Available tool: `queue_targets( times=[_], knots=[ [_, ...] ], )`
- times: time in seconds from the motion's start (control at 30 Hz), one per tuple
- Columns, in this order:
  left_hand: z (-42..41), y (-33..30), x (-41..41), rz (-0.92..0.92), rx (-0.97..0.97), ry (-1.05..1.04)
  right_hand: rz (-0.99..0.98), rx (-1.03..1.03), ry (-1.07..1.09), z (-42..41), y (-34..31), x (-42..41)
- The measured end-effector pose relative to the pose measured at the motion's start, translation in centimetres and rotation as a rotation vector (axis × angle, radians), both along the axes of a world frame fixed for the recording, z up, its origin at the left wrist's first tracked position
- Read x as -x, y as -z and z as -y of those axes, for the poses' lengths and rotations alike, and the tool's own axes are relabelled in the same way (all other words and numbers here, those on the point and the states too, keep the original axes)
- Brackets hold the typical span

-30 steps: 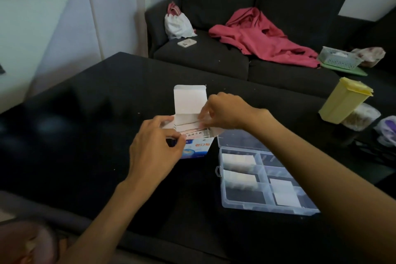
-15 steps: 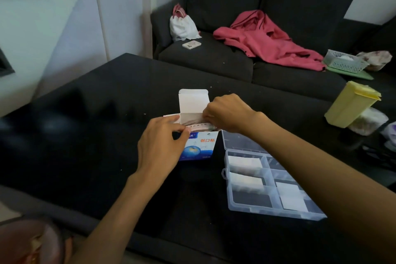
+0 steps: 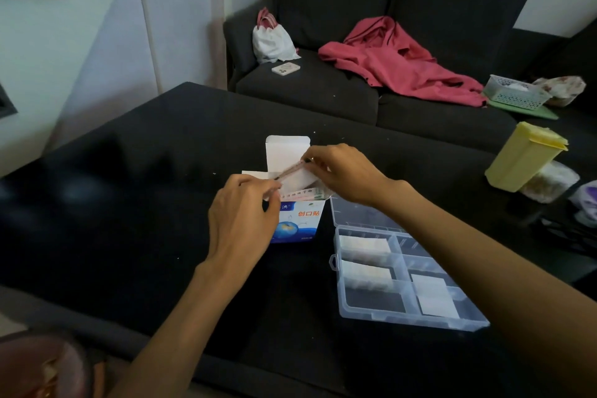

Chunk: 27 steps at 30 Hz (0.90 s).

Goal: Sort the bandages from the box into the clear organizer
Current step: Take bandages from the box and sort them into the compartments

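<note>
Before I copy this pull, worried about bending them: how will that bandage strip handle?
Probably light and floppy: the bandage strip spans thinly between right hand and left hand. Likely creases easily. The open bandage box may tip.

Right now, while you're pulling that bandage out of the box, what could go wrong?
The box stands upright and looks light, so the pull might tip it. More bandages stick out of its top and could spill. The bandage strip is pinched between the left hand and right hand, so tugging might tear it.
</note>
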<state>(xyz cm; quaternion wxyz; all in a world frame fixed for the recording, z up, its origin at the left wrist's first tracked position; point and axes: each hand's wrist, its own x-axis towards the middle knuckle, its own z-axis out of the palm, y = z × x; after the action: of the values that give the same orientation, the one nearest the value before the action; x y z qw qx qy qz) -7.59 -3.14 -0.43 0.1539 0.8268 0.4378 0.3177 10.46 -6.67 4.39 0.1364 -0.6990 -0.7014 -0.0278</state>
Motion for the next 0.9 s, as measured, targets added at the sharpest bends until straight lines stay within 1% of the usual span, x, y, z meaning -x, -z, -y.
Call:
queue_targets(
  times=[0.13, 0.23, 0.33, 0.4, 0.43, 0.47, 0.5, 0.57, 0.63, 0.7, 0.77, 0.83, 0.9],
  knots=[
    [-0.3, 0.2, 0.0, 0.012, -0.032, 0.016, -0.151, -0.135, 0.038, 0.4, -0.4, -0.7],
    [-0.3, 0.2, 0.1, 0.027, -0.049, 0.019, -0.267, -0.24, 0.114, 1.3, -0.8, -1.0],
    [-0.1, 0.0, 0.0, 0.011, -0.149, 0.017, -0.521, -0.327, 0.225, 3.2, -1.2, -0.7],
    [0.6, -0.5, -0.2, 0.105, -0.249, 0.028, -0.697, -0.344, 0.279, 5.4, -1.1, -0.3],
    [1.2, -0.9, -0.3, 0.186, -0.247, 0.043, -0.792, -0.339, 0.298, 6.8, -0.9, -0.1],
    [2.1, -1.3, -0.5, 0.274, -0.17, 0.083, -0.888, -0.326, 0.316, 8.4, -0.5, 0.0],
    [3.0, -1.7, -0.8, 0.355, -0.018, 0.147, -0.975, -0.303, 0.333, 10.0, -0.1, 0.0],
    [4.5, -2.1, -1.6, 0.458, 0.403, 0.305, -1.074, -0.206, 0.373, 13.0, 0.9, -0.2],
    [5.1, -2.1, -2.3, 0.405, 0.771, 0.473, -1.063, -0.061, 0.413, 14.9, 2.1, -0.6],
    [6.0, -1.6, -3.2, 0.319, 1.007, 0.61, -1.039, 0.044, 0.433, 16.1, 3.1, -0.8],
    [6.4, -0.7, -3.7, 0.29, 1.095, 0.676, -1.02, 0.075, 0.433, 16.1, 3.7, -0.7],
    [6.8, 0.0, -4.0, 0.292, 1.074, 0.716, -1.034, 0.058, 0.434, 15.7, 4.0, -0.6],
    [6.8, 0.3, -4.1, 0.313, 1.06, 0.697, -1.035, 0.043, 0.432, 15.2, 4.2, -0.6]
  ],
)
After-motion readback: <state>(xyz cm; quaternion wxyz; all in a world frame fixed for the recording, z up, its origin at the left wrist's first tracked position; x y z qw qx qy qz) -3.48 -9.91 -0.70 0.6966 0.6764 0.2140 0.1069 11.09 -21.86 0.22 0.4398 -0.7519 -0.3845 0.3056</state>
